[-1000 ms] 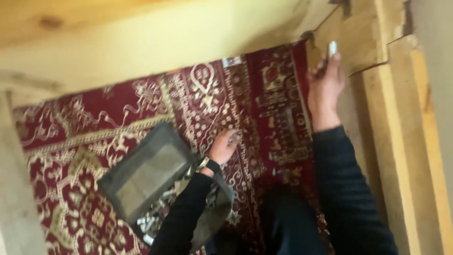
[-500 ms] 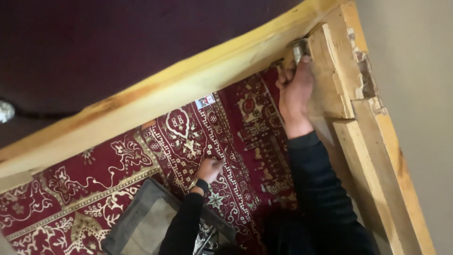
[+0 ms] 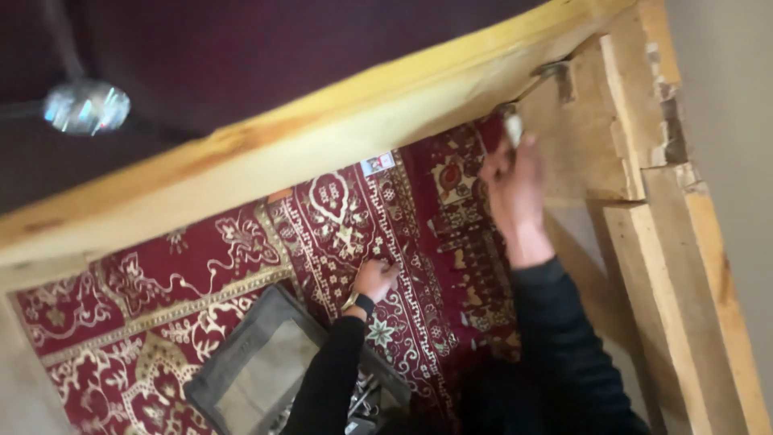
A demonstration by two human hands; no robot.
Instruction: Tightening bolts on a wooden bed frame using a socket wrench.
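- Head view. Floor was covered by a red patterned carpet point(image 3: 241, 266) with cream and gold motifs; a pale wooden beam point(image 3: 322, 137) crossed the frame diagonally above it, and stacked wooden boards point(image 3: 668, 266) ran down the right edge beside a plain wall.
- A dark open case point(image 3: 258, 370) sat on the carpet just below the left hand; small metal pieces point(image 3: 366, 399) glinted at its edge, too blurred to identify.
- Left hand point(image 3: 374, 278) rested on the carpet, fingers loosely curled and pressing down, holding nothing that could be seen. A wristwatch point(image 3: 360, 303) sat on that wrist, dark sleeve behind it.
- Right hand point(image 3: 511, 189) was raised to the corner where beam met boards, fingers closed around a small pale object point(image 3: 512, 125) that stuck out just past the fingertips.
- That object was blurred; its kind could not be told. It lay in the grip itself, its tip nearly against the beam's underside.
- A metal bracket point(image 3: 555, 76) was fixed to the wood just beyond the fingertips, up and to the right, apart from the hand.
- Judgement: the pale object looked light and rigid, short enough to slip; a firm pinch near its lower end, as shown, seemed the sensible hold.
- A round shiny blur point(image 3: 86, 106) hung at upper left, well away from both hands.
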